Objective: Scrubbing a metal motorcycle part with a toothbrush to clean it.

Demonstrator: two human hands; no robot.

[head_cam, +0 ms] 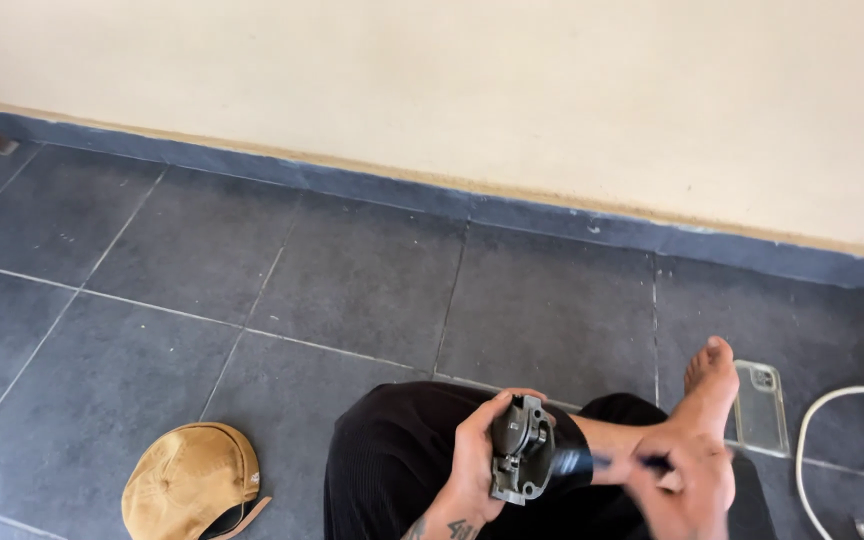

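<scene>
Left hand point(474, 462) fingers wrapped around grey cast-metal housing point(522, 450) over lap. Right hand point(687, 478), blurred, pinches thin dark tool point(624, 462). Likely risk: tool slipping, jabbing palm.

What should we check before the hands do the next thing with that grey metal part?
1. Left hand has the grey metal part held firmly: ok.
2. Right hand grips a thin dark tool: ok, though blurred.
3. Tool tip touching the part: cannot tell.
4. Part's open face turned towards the camera: ok.
5. Clear phone case and white cable lie apart from the hands: ok.
6. Tan cap lies off to the side on the floor: ok.
</scene>
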